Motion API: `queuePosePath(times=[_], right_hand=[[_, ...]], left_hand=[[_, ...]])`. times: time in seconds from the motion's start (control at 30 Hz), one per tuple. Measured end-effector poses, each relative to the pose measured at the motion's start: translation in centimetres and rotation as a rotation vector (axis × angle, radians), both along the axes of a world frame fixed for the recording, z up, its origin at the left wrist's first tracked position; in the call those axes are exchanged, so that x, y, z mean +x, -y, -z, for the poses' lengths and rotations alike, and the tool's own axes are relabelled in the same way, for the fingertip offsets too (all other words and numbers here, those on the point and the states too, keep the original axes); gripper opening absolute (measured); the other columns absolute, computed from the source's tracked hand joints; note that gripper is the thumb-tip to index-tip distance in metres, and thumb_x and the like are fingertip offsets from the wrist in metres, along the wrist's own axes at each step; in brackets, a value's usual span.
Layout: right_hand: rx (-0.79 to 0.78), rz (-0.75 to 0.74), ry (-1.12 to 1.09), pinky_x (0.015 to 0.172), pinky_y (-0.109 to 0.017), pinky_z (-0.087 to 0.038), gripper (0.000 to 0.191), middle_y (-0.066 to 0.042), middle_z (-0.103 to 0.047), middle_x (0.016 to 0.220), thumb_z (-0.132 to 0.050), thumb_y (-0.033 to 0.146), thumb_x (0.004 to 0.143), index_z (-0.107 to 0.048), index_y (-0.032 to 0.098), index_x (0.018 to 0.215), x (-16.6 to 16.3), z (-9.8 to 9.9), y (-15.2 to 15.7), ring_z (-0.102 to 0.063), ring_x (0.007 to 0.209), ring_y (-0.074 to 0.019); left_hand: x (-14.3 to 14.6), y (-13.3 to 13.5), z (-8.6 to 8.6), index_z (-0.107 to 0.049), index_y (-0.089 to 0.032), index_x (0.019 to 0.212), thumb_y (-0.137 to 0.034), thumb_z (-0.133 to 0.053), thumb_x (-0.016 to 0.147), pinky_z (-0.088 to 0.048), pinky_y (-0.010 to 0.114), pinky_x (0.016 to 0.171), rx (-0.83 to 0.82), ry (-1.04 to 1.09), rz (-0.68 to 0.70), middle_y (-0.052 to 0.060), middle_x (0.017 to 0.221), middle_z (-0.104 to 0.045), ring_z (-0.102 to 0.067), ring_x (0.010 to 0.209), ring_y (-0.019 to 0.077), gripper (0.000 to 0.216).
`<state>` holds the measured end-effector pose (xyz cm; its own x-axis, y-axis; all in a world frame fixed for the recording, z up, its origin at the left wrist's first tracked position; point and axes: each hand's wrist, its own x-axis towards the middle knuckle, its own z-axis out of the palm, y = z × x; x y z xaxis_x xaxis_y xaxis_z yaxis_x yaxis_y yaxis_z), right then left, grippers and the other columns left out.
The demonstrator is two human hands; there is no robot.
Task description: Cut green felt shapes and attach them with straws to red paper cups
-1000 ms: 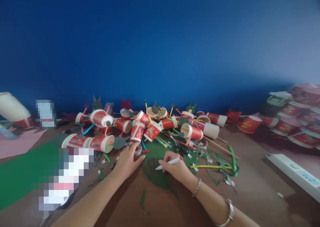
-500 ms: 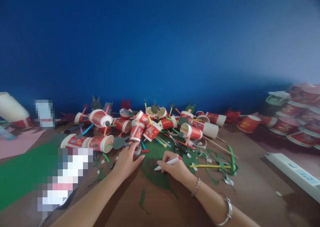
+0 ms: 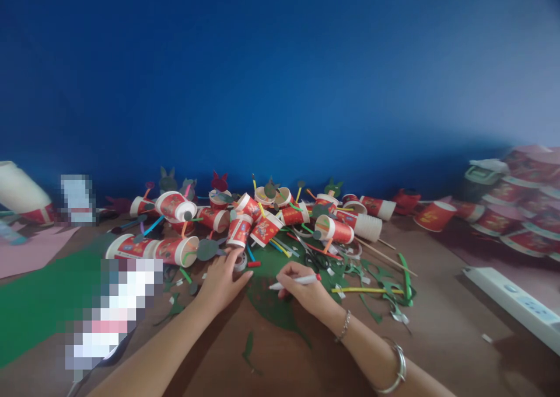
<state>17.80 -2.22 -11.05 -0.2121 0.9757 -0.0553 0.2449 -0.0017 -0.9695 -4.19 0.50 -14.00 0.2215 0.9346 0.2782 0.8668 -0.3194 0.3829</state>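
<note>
My right hand [image 3: 301, 286] is closed round a white marker pen [image 3: 304, 279] with a red end. The pen's tip points left, over a leaf-shaped piece of green paper [image 3: 271, 312] that bears faint reddish marks. My left hand [image 3: 225, 277] lies with its fingers spread at the left side of that paper, fingertips near a roll of tape [image 3: 240, 261] and a red paper cup [image 3: 239, 230]. A small red pen cap [image 3: 254, 264] rests on the table between the hands. Whether the tip touches the paper, I cannot tell.
Red paper cups with paper animal shapes pile up along the blue wall [image 3: 280, 82]. Scissors [image 3: 317, 261], green paper scraps [image 3: 371, 271] and a wooden stick [image 3: 387, 257] lie to the right. A white power strip [image 3: 516, 303] stands far right, green paper [image 3: 48, 303] at left.
My right hand and the marker have shifted slightly up the paper, and the pen now lies flatter. My left hand has stayed in place.
</note>
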Motion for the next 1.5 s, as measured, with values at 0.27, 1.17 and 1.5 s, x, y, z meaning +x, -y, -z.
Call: queuePosePath(times=[0.27, 1.17, 1.5], right_hand=[[-0.076, 0.013, 0.101, 0.035, -0.016, -0.028, 0.02, 0.006, -0.053, 0.04, -0.056, 0.022, 0.07, -0.043, 0.02, 0.055, 1.3, 0.3, 0.6, -0.044, 0.034, -0.0067], [-0.038, -0.006, 0.189, 0.035, -0.016, -0.029, 0.02, 0.005, -0.056, 0.04, -0.055, 0.022, 0.069, -0.04, 0.021, 0.054, 1.1, 1.0, 0.8, -0.048, 0.034, -0.0088], [-0.018, 0.004, 0.21, 0.036, -0.015, -0.029, 0.02, 0.005, -0.056, 0.041, -0.054, 0.02, 0.069, -0.041, 0.021, 0.054, 1.0, 0.5, 1.0, -0.049, 0.037, -0.0086]], left_hand=[[-0.1, 0.0, -0.1, -0.046, -0.017, 0.125, -0.042, -0.053, 0.08, -0.043, 0.044, 0.085, -0.011, 0.013, -0.006, 0.014, 0.114, -0.058, -0.056, 0.099, 0.0305, 0.052], [-0.1, 0.0, 0.1, -0.047, -0.019, 0.124, -0.04, -0.055, 0.079, -0.044, 0.043, 0.083, 0.024, 0.027, 0.004, 0.012, 0.111, -0.06, -0.056, 0.097, 0.0296, 0.051], [-0.1, 0.0, 0.0, -0.047, -0.019, 0.124, -0.041, -0.055, 0.078, -0.044, 0.043, 0.083, 0.017, 0.022, -0.009, 0.013, 0.111, -0.06, -0.056, 0.097, 0.0302, 0.051]])
